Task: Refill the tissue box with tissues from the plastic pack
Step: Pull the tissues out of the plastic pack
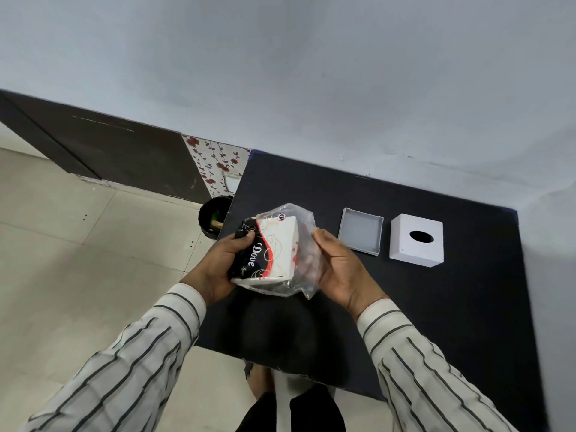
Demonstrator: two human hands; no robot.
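Note:
I hold the plastic tissue pack [274, 251] above the near left part of the black table [436, 322]. It is clear plastic with a black, red and white print, and white tissues show inside. My left hand [224, 263] grips its printed left end. My right hand [336, 266] holds the loose clear plastic on its right side. The white cube tissue box cover [416, 240], with an oval slot on top, stands on the table to the right. Between it and the pack lies the box's shallow grey-white base tray [361, 230], open side up.
A blue-grey wall runs behind the table. Left of the table, on the beige tiled floor, stands a black bin [212, 218]. A floral panel [218, 163] and a dark board [118, 145] lean by the wall. My legs and feet show below the table's near edge.

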